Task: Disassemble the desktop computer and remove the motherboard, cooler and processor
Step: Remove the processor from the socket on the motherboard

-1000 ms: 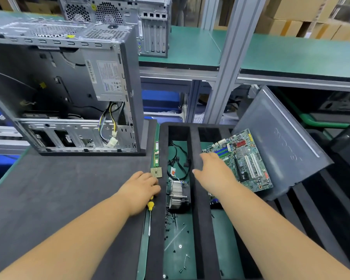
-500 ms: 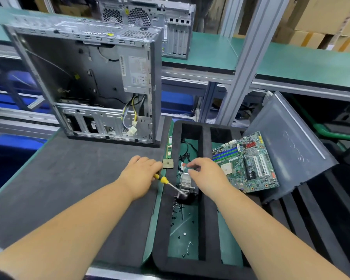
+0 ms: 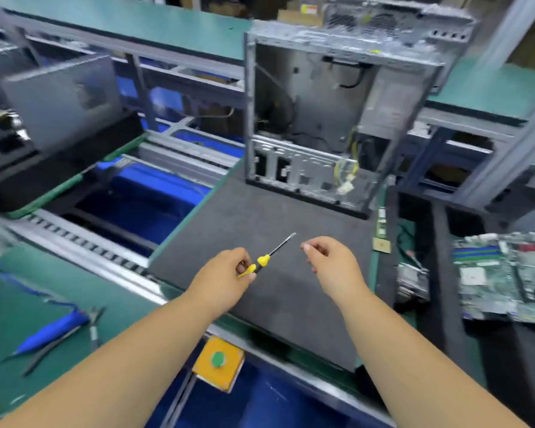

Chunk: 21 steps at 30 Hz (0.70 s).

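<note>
The open grey computer case (image 3: 331,118) stands upright at the back of the dark foam mat (image 3: 260,242), with no board inside. My left hand (image 3: 223,279) grips a yellow-and-black screwdriver (image 3: 264,257) whose tip points up and right. My right hand (image 3: 334,267) hovers over the mat with loosely curled fingers and holds nothing. At the right, the green motherboard (image 3: 507,273) lies on the black divided tray (image 3: 439,242). The metal cooler (image 3: 413,281) sits in a tray slot. The small square processor (image 3: 381,244) rests at the mat's right edge.
Blue-handled pliers (image 3: 53,332) lie on the green bench at the lower left. A yellow box with a green button (image 3: 218,361) hangs at the bench's front edge. A roller conveyor (image 3: 84,242) and blue bins run to the left. Another case (image 3: 389,17) stands behind.
The view swung left. My left hand lifted the screwdriver away from the tray to over the mat. My right hand left the cooler and tray and now hovers beside it.
</note>
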Tool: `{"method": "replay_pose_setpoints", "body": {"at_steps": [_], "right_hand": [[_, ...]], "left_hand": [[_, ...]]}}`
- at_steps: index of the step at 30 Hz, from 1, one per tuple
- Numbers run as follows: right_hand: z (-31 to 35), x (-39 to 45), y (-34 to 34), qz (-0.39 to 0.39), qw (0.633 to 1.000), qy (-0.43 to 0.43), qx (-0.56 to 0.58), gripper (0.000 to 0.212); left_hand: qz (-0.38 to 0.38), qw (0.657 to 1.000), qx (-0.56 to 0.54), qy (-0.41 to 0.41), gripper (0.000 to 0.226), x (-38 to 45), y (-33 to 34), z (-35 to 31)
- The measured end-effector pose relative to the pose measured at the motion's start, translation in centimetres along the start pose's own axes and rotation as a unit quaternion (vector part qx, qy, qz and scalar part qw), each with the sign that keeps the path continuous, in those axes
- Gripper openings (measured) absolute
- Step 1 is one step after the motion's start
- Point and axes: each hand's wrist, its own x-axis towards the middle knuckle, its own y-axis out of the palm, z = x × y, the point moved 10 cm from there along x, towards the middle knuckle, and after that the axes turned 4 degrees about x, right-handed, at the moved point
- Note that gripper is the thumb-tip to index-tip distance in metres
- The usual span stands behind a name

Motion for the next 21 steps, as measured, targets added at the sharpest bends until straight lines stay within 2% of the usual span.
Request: {"method": "replay_pose_setpoints", "body": {"at_steps": [7,10,15,21], "right_hand": [[3.0,-2.0,14.8,0.086,0.996,-0.034,-0.009,0.02],[4.2,-3.2,19.8,0.111,0.993,-0.033,0.008,0.025],[5.4,-5.8,26.1,0.169,0.985,-0.036,-0.011,0.028],[5.7,-7.8,29.6,0.183,0.982,-0.038,-0.037,0.026]], "left_hand": [[-0.063,0.988,-0.023,-0.14,0.012,-5.7,-6.2,14.1],[-0.066,0.979,0.006,-0.192,0.012,-8.7,-7.6,19.2],[0.016,0.954,0.086,-0.287,0.01,-13.5,-7.5,27.3],[0.085,0.908,0.157,-0.379,0.017,-18.6,-7.1,34.0]]}}
